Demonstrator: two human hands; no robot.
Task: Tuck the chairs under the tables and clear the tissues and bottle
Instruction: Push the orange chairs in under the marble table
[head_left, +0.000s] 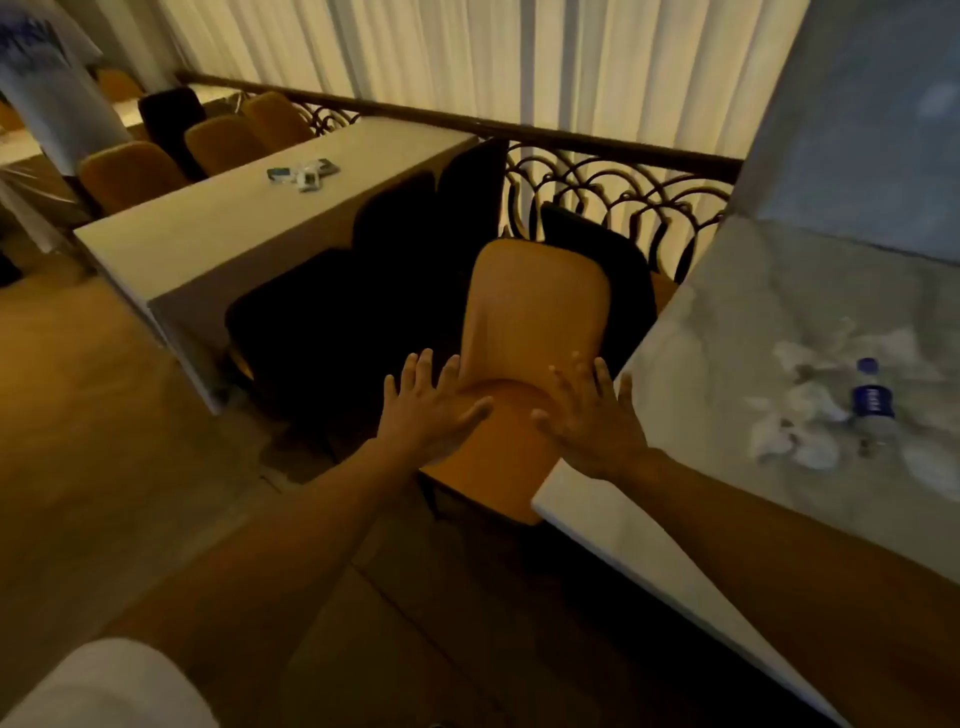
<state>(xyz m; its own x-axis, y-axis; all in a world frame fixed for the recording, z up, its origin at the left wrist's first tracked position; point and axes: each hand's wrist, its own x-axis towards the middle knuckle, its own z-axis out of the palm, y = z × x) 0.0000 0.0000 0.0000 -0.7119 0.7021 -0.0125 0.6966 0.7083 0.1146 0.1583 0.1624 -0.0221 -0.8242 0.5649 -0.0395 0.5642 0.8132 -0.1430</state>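
An orange chair (535, 312) stands in front of me, beside the left edge of a marble table (727, 332). My left hand (426, 410) lies flat with spread fingers on the left side of its backrest top. My right hand (592, 415) lies flat with spread fingers on the right side. On the marble table lie several crumpled white tissues (800, 410) around a clear bottle (872, 405) with a blue cap and blue label. A black chair (618, 270) stands behind the orange one, by the table.
To the left is a beige table (218, 234) with small items (304, 174) on top and black chairs (363, 291) along its near side. Orange chairs (130, 171) line its far side. A dark railing (597, 171) and pale curtains (519, 57) close the back. Wooden floor lies at left.
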